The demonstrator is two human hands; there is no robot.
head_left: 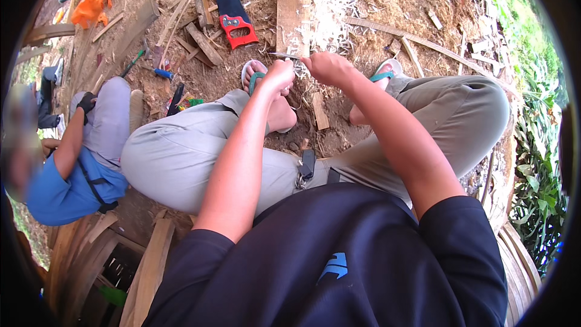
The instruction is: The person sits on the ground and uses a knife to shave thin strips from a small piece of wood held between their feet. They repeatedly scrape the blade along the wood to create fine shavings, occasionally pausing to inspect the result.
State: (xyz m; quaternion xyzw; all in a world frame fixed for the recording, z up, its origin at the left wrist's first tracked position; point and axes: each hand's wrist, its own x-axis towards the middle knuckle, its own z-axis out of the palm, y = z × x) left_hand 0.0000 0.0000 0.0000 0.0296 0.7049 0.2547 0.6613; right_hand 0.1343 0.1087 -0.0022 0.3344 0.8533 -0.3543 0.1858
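Observation:
Between my bent legs, my left hand (280,76) is closed, and whatever is in its fingers is hidden. Just to its right, my right hand (330,68) forms a fist around what looks like a knife (284,56). Its thin dark blade points left, passing just beyond my left hand's knuckles; the handle is covered by my fingers. A flat wooden plank (294,9) lies on the ground ahead of both hands. Pale curled wood shavings (333,15) are heaped along the plank's right side.
A handsaw (230,0) with a red handle lies left of the plank. Wood offcuts (203,43) and an orange cloth (92,8) are farther left. Another person in a blue shirt (82,184) sits at my left, near scattered tools. Green plants (535,145) line the right.

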